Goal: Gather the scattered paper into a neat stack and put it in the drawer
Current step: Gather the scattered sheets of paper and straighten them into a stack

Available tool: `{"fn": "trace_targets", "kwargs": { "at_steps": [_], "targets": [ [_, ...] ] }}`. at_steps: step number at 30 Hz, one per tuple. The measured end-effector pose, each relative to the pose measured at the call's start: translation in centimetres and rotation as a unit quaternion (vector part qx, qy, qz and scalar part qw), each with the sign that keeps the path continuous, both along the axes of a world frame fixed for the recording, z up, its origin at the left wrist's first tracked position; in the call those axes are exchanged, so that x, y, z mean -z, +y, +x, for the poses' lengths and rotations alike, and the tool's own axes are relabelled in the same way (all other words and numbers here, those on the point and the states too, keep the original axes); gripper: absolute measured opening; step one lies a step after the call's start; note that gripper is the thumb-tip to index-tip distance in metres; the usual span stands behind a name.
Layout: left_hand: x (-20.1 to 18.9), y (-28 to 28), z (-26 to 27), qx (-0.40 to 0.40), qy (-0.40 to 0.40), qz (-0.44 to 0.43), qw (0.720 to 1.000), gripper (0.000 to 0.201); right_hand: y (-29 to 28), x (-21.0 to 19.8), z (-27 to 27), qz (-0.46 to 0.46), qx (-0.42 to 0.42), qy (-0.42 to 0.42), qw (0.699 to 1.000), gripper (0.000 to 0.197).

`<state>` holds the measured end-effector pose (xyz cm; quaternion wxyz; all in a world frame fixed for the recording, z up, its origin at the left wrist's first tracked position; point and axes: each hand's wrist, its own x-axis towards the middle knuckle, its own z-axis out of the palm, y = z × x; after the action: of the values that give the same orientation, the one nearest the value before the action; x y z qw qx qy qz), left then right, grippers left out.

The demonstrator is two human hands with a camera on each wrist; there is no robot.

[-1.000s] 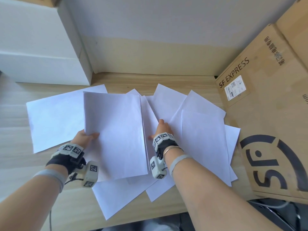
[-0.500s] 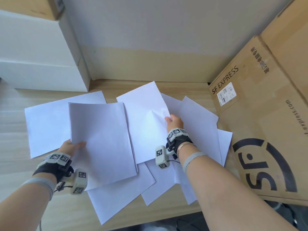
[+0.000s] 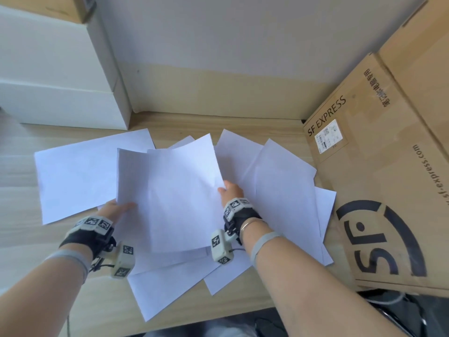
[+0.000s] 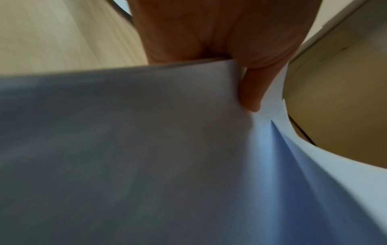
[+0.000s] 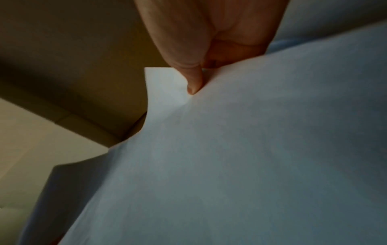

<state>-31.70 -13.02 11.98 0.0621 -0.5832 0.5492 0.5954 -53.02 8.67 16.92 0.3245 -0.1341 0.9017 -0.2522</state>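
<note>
Several white paper sheets lie scattered over the wooden desk (image 3: 24, 244). My right hand (image 3: 230, 192) pinches the right edge of one sheet (image 3: 184, 190), thumb on top, and holds it over the small stack (image 3: 132, 171) that my left hand (image 3: 119, 210) grips at its left edge. In the right wrist view the thumb (image 5: 192, 82) presses into the paper sheet (image 5: 230, 149). The left wrist view has my thumb (image 4: 251, 92) pressing on top of the stack (image 4: 146, 132). More loose sheets (image 3: 284, 190) lie to the right and one sheet (image 3: 77, 176) to the left. No drawer is in view.
A large SF Express cardboard box (image 3: 388, 178) stands at the right, touching the outer sheets. White boxes (image 3: 58, 93) are stacked at the back left. The wall (image 3: 218, 57) runs behind the desk, and the desk's front edge (image 3: 194, 322) is near my arms.
My right hand has lifted a sheet out of the right pile and carried it left, over the stack in my left hand. The left hand has kept its grip.
</note>
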Motion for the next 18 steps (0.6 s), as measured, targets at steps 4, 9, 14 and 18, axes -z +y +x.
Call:
{"fn": "trace_targets", "kwargs": {
  "at_steps": [4, 9, 14, 18],
  "targets": [
    [-2.7, 2.3, -1.6, 0.044, -0.051, -0.044, 0.997, 0.062, -1.5, 1.8, 2.9, 0.027, 0.001, -0.040, 0.999, 0.034],
    [-2.9, 3.4, -2.7, 0.068, -0.041, -0.055, 0.995, 0.059, -2.3, 2.3, 3.5, 0.011, -0.028, -0.053, 0.998, 0.027],
    [-2.7, 4.1, -3.7, 0.036, 0.002, -0.023, 0.999, 0.034, 0.6, 1.6, 0.3, -0.016, 0.050, -0.031, 0.998, 0.020],
    [-3.1, 3.9, -4.9, 0.036, 0.025, -0.011, 0.999, 0.028, 7.2, 0.6, -4.8, 0.076, 0.132, 0.029, 0.988, 0.024]
  ]
}}
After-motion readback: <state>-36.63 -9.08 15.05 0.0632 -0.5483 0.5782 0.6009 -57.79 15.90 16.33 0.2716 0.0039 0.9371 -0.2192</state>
